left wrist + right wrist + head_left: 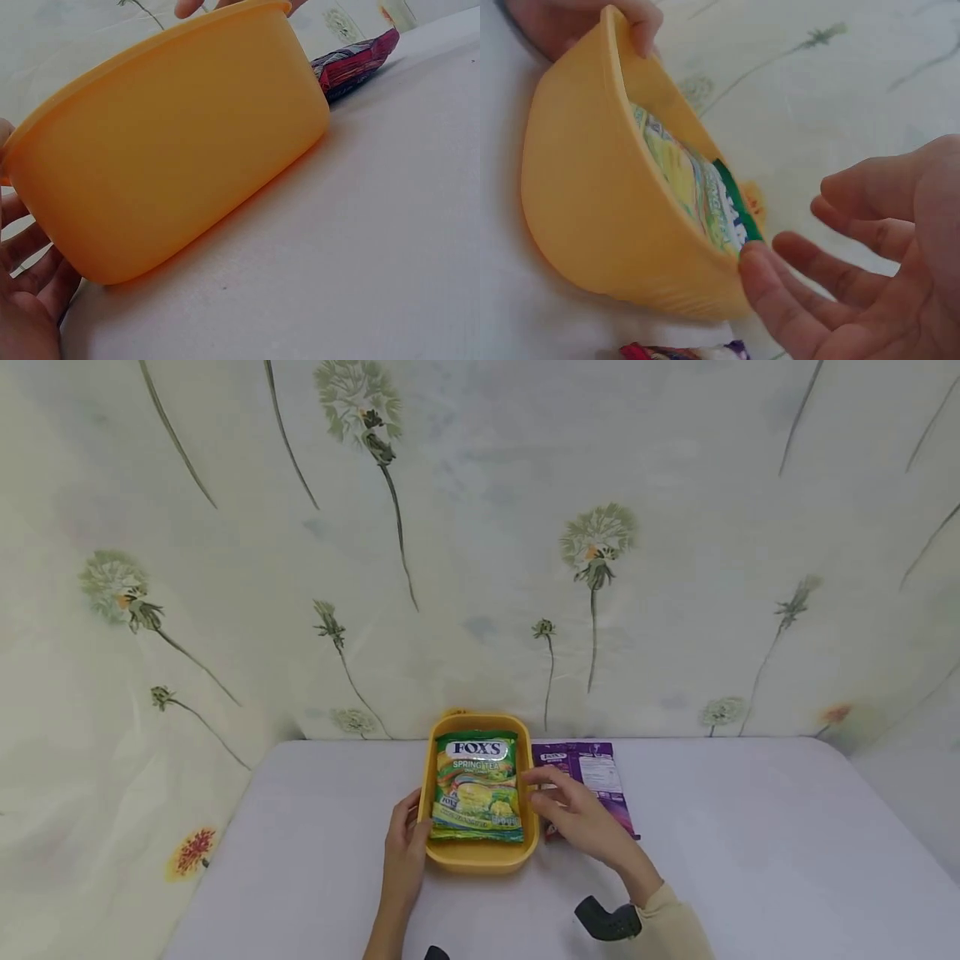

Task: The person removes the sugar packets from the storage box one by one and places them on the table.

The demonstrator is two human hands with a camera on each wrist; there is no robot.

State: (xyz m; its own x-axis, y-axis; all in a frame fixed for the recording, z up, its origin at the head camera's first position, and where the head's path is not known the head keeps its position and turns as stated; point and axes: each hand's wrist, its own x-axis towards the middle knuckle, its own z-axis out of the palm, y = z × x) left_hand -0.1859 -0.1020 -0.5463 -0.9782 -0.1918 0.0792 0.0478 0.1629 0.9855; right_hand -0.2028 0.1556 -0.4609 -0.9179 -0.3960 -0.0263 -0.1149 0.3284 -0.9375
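A yellow plastic tub (480, 860) stands at the back of the table in the head view. Inside it lies a green bag of Fox's Spring Tea candy (477, 787), face up. My left hand (405, 853) holds the tub's left side, its thumb over the rim in the right wrist view and its fingers along the outer wall. At the opposite rim is my right hand (581, 817), fingers spread and slightly bent, with nothing between them; its fingertips overlap the rim edge in the right wrist view. A purple Fox's candy bag (602, 772) lies right of the tub, partly behind that hand.
The white tabletop (750, 843) extends on both sides of the tub. Behind it hangs a backdrop (480, 543) printed with dandelions. A black curved piece (609, 920) sits by my right wrist, beside a beige sleeve (671, 927).
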